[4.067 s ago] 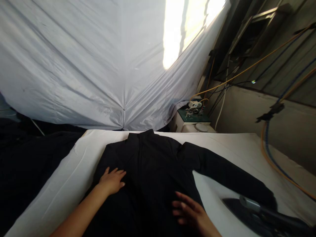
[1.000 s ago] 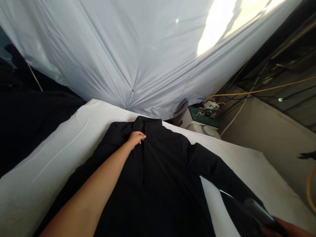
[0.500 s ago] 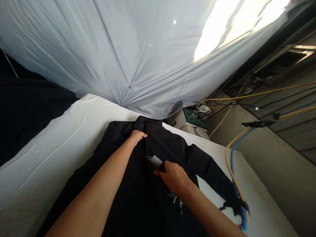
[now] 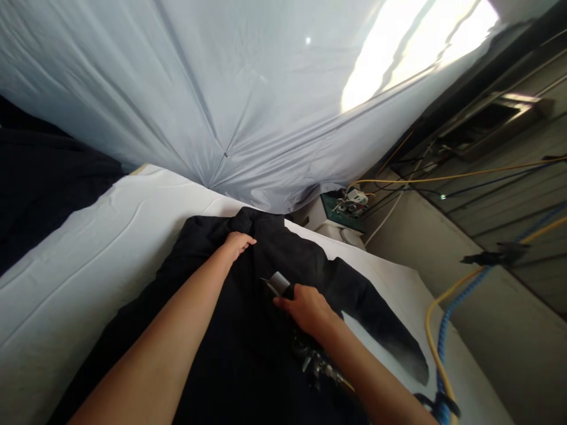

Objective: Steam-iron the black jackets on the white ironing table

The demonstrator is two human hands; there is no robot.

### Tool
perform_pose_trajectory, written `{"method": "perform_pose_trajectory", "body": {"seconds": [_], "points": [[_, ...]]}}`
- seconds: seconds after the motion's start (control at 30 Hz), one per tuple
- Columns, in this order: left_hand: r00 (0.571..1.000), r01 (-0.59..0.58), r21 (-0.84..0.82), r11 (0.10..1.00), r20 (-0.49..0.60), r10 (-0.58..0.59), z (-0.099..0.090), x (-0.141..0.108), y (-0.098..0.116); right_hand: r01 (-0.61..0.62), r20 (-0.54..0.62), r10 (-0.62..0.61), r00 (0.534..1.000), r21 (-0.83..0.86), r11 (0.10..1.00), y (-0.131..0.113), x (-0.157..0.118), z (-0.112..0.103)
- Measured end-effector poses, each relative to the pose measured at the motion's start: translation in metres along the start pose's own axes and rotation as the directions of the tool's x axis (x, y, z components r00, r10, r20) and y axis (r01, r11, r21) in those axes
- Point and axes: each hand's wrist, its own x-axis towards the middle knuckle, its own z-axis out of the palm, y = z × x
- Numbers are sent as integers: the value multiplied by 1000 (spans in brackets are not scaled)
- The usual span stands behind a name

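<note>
A black jacket [image 4: 287,260] lies spread out with its collar away from me and one sleeve stretched to the right. Near the collar, my left hand [image 4: 239,242] grips the garment's front edge, its fingers closed on the cloth. My right hand [image 4: 308,307] is wrapped round the dark handle of a steam iron [image 4: 280,283], whose silvery pointed front rests on or just over the jacket front. The iron's metal fittings show below my right wrist, and its underside is hidden. Pale haze hangs over the sleeve's end.
The jacket lies on a white padded table [image 4: 168,183]. Yellow and blue hoses [image 4: 443,330], bound with black ties, hang at the right. Dark cloth [image 4: 48,183] lies at the left. Beyond the table are a grey sheet [image 4: 230,88] and a machine on a green top [image 4: 341,212].
The view has shifted slightly. My left hand keeps its grip near the collar, and the iron stays at about the same place on the jacket. The hoses have swung, and haze now shows over the sleeve.
</note>
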Motion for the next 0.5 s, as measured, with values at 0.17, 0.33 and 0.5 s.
{"method": "perform_pose_trajectory", "body": {"seconds": [0.17,0.33,0.5], "points": [[1000,12,-12,1000,6,-12,-1,-2,1,22,-18,-22,1000,-10,1000,-6,4,4],[1000,22,-18,1000,5,-22,-2,2,2,27,-47,-28,999,-19,999,-5,7,0],[999,32,-39,999,8,-31,-2,5,1,70,-14,-71,997,-9,997,-4,11,1]]}}
